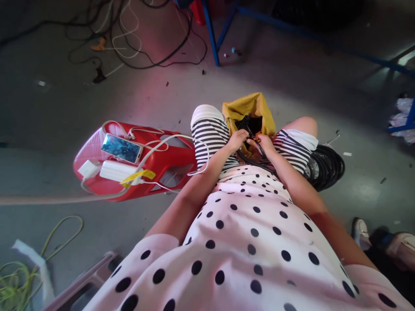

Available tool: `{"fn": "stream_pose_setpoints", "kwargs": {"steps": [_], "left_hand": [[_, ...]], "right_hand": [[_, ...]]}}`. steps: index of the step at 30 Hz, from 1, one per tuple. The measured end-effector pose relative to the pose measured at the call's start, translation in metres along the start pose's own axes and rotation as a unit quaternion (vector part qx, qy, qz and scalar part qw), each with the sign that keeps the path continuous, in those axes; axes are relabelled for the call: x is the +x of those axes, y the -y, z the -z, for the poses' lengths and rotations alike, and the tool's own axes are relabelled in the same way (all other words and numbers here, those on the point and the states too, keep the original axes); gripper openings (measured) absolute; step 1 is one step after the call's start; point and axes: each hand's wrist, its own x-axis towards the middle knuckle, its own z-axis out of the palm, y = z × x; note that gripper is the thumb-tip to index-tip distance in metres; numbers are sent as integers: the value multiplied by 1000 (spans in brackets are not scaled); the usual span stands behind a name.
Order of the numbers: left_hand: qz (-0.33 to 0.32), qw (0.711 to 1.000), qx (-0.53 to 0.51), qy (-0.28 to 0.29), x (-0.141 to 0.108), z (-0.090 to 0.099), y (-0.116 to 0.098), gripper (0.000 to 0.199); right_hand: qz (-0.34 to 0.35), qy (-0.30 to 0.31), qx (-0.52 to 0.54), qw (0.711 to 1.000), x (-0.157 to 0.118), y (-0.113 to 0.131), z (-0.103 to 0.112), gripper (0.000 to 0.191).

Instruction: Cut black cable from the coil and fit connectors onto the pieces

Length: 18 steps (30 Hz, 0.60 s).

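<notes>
Between my knees sits an open yellow cloth bag (238, 108), with dark things inside that I cannot make out. My left hand (239, 141) is closed at the bag's near edge, its fingertips on a black cable (248, 160). Close beside it, my right hand (265, 144) is closed around the same cable, which loops across my lap. The fingertips of both hands nearly meet, and what lies exactly between them is too small to tell. Beside my right knee, a coil of black cable (326, 168) lies on the floor.
On my left stands a red plastic stool (168, 162) bearing a phone (121, 148), a white power strip (118, 171) and white cords. Tangled cables (129, 56) lie ahead, near a blue metal frame (211, 34). Yellow-green cord (19, 276) lies lower left; another person's shoes (360, 229) show at right.
</notes>
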Motion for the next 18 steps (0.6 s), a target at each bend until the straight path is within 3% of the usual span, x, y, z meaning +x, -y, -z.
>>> {"fn": "stream_pose_setpoints", "kwargs": {"steps": [5, 10, 14, 18], "left_hand": [[41, 990, -125, -41, -1, 2, -1, 24], [131, 945, -286, -88, -21, 7, -4, 34], [95, 928, -352, -81, -41, 1, -8, 36], [68, 932, -343, -97, -48, -1, -15, 40]], "right_hand": [[-36, -14, 86, 996, -4, -9, -1, 84], [-84, -29, 176, 980, -5, -14, 2, 93], [-68, -20, 202, 977, -4, -12, 6, 94], [-47, 14, 224, 973, -14, -7, 19, 89]]}}
